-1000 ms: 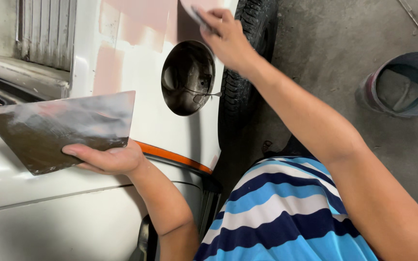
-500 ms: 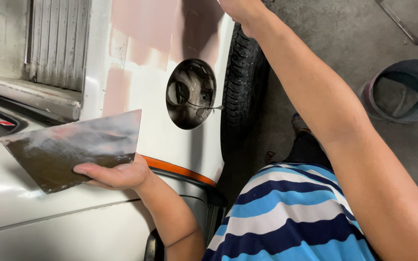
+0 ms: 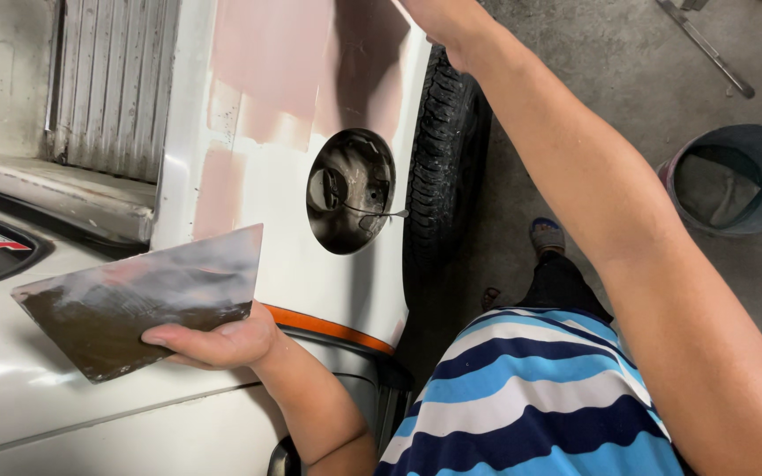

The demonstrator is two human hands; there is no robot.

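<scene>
My left hand point(image 3: 215, 342) grips a flat, smeared metal plate point(image 3: 134, 300) by its lower right corner and holds it level over the white body panel point(image 3: 90, 414) of a vehicle. My right hand point(image 3: 438, 25) reaches up to the top edge of the view, against the pink filler patch point(image 3: 293, 70) on the panel's side; its fingers are mostly cut off, so whatever it holds is hidden. Below that patch is a round open fuel filler hole point(image 3: 350, 189).
A black tyre point(image 3: 443, 167) sits right of the panel. A grey bucket point(image 3: 734, 181) stands on the concrete floor at right, with a metal bar point(image 3: 707, 48) lying above it. A ribbed metal wall point(image 3: 112, 84) is at upper left. An orange stripe point(image 3: 328, 328) edges the panel.
My right hand has slid further up the panel and mostly out of view. The view has shifted, and my left hand with the plate sits lower and steady.
</scene>
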